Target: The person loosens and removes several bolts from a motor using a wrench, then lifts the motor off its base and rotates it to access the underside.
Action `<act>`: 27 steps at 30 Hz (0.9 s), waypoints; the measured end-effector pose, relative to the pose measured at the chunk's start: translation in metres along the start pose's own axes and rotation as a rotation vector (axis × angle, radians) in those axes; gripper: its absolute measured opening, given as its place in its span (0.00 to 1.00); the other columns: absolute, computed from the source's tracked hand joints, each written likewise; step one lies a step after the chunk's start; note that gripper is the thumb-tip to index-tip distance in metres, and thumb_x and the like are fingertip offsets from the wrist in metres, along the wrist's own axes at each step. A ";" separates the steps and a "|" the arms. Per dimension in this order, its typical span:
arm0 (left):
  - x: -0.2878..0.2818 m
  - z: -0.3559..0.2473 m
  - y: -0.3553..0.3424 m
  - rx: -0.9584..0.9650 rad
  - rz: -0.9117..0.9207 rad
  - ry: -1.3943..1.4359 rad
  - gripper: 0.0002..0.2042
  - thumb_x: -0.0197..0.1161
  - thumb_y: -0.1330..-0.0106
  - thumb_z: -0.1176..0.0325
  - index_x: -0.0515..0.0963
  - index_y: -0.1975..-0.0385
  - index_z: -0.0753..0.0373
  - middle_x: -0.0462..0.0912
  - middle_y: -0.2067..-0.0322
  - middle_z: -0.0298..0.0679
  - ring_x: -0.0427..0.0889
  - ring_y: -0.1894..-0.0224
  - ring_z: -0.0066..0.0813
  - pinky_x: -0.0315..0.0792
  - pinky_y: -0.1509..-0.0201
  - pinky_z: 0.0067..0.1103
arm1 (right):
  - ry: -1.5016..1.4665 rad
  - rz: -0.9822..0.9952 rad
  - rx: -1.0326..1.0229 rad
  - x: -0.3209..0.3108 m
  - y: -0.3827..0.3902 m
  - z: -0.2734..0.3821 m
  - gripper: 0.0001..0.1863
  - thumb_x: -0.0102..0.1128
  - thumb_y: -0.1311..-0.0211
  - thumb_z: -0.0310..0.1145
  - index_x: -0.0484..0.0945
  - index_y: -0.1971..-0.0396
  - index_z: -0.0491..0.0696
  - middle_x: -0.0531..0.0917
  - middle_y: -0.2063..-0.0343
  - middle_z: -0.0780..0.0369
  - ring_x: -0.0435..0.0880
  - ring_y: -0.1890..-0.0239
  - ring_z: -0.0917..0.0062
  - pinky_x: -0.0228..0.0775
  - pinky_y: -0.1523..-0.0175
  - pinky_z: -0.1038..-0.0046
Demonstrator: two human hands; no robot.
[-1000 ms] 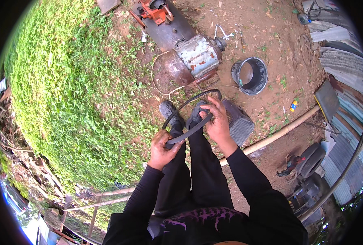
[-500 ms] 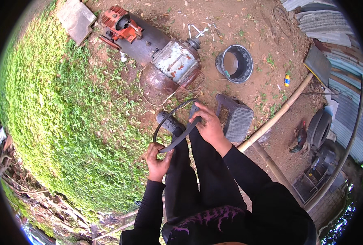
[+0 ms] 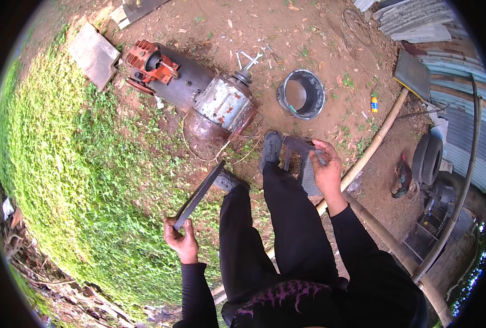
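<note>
A black drive belt [image 3: 200, 192] is pinched near its lower end by my left hand [image 3: 181, 239]. It sticks up and to the right over the grass and dirt, its two runs lying almost together. My right hand [image 3: 327, 170] holds nothing; its fingers are apart and loosely bent, above the dark plastic stool [image 3: 310, 177]. Ahead of my feet lies an air compressor: a rusty tank [image 3: 205, 134] with a red pump head [image 3: 154, 64] at its far end and a worn grey motor [image 3: 225, 103] at the near end. Part of the stool is hidden behind my right hand.
Right of the motor stands a black bucket [image 3: 315, 101] of murky water. Several wrenches [image 3: 249, 59] lie beyond the motor. A bamboo pole [image 3: 378, 138] runs along my right, with a yellow-and-blue bottle [image 3: 374, 105], a rooster [image 3: 402, 177] and tires [image 3: 427, 159] nearby.
My right hand has let go of the belt and moved right. My left hand has carried the belt left and down, and its loop has narrowed. One foot has stepped right, toward the stool.
</note>
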State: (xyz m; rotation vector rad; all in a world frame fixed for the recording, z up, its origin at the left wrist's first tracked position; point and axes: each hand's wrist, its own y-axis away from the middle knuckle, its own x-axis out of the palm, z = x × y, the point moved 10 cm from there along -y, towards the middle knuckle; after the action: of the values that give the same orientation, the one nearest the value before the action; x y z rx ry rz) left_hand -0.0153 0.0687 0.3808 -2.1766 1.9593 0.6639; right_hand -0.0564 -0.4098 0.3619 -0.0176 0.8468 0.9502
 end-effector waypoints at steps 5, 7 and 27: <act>-0.041 0.038 -0.005 -0.148 -0.157 -0.180 0.11 0.52 0.28 0.69 0.65 0.75 0.64 0.63 0.76 0.33 0.60 0.71 0.22 0.58 0.65 0.21 | -0.353 -0.095 0.029 -0.005 -0.041 -0.033 0.14 0.58 0.35 0.23 0.73 0.51 0.43 0.78 0.53 0.62 0.76 0.50 0.78 0.68 0.45 0.77; -0.049 0.052 -0.014 -0.153 -0.289 -0.245 0.12 0.49 0.26 0.68 0.65 0.74 0.65 0.63 0.77 0.33 0.59 0.72 0.23 0.58 0.67 0.22 | -0.595 -0.112 -0.038 0.010 -0.076 -0.028 0.13 0.56 0.34 0.23 0.72 0.51 0.42 0.78 0.54 0.63 0.76 0.51 0.79 0.68 0.45 0.78; -0.012 0.208 0.001 -0.108 -0.992 -0.751 0.08 0.51 0.27 0.69 0.73 0.65 0.68 0.75 0.69 0.49 0.71 0.64 0.48 0.63 0.58 0.36 | -0.672 0.196 -0.535 0.264 -0.250 0.042 0.10 0.46 0.27 0.28 0.68 0.49 0.45 0.75 0.59 0.65 0.72 0.53 0.82 0.62 0.43 0.78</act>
State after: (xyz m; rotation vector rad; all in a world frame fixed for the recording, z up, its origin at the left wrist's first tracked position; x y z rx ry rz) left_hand -0.0647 0.1597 0.1998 -2.1097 0.4058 1.1237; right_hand 0.2277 -0.3590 0.1364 -0.0726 -0.0381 1.2448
